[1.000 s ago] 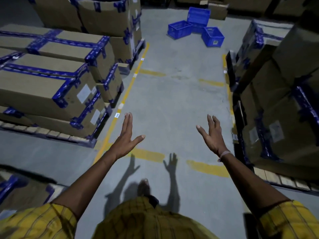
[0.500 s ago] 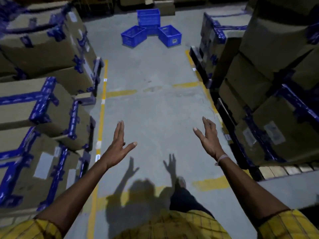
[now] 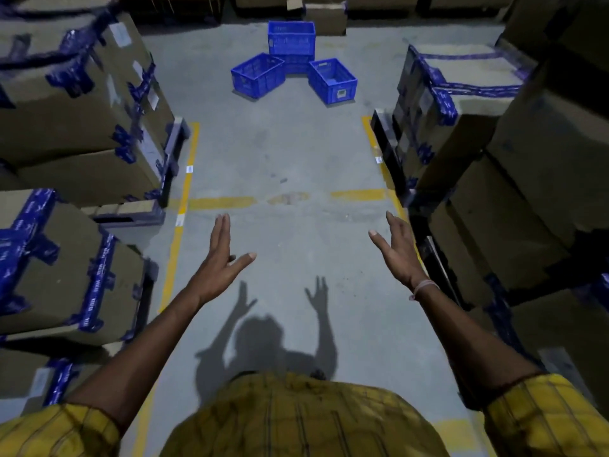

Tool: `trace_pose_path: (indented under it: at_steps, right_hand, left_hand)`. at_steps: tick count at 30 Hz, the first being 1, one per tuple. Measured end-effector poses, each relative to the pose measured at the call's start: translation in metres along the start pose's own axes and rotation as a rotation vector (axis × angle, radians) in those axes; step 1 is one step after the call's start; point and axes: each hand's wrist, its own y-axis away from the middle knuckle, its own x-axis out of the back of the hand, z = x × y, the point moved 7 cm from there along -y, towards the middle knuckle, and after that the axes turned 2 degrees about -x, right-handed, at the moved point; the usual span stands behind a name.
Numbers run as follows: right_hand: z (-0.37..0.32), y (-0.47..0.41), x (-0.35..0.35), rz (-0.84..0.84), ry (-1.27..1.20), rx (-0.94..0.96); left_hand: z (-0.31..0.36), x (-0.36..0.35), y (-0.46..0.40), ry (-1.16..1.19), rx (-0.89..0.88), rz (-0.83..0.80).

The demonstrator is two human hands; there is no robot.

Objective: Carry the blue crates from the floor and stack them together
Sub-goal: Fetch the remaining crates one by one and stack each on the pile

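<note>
Three blue crates sit on the grey floor (image 3: 296,153) at the upper middle of the frame, far ahead of the person. The tall crate (image 3: 291,37) stands at the back; its lower part is hidden behind the other two, so I cannot tell whether it is one crate or a stack. The left crate (image 3: 257,74) lies angled in front of it, and the right crate (image 3: 333,80) sits beside it, carrying a small pale label on its near face whose print is too small to read.

In the lower middle, both arms reach forward, well short of the crates. The left hand (image 3: 219,258) has straight fingers and a spread thumb, holding nothing. The right hand (image 3: 397,250) is likewise spread and empty, with a pale thread band (image 3: 423,288) at the wrist. Yellow checked sleeves and shirt (image 3: 296,420) are cut off by the bottom edge, and the person's shadow falls on the floor.

Yellow floor lines (image 3: 188,192) border the aisle. Cardboard boxes (image 3: 75,103) bound with blue printed tape rise along the left and right edges, cut off by the frame; the tape's writing and the white stickers are unreadable. A smaller open box (image 3: 324,16) stands behind the crates in the dim upper edge.
</note>
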Motion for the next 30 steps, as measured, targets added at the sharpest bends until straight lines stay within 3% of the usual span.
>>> trace_pose_path:
  at_steps: [5,15,24,30]
  right_hand:
    - [-0.031,-0.113,-0.006,-0.043,0.053,0.036]
    - [-0.065,-0.354,-0.045,-0.023,0.047,0.023]
    - [-0.107,-0.542,-0.041,0.078,-0.055,-0.037]
    - [-0.109,-0.672,-0.037,0.092,-0.05,-0.075]
  left_hand:
    - [-0.024,0.019,-0.094,0.047,0.041,0.093]
    - [-0.079,0.065,-0.342,0.118,0.066,0.081]
    - [-0.084,0.119,-0.59,0.019,-0.011,-0.101]
    - [-0.092,0.12,-0.738,-0.012,-0.082,-0.119]
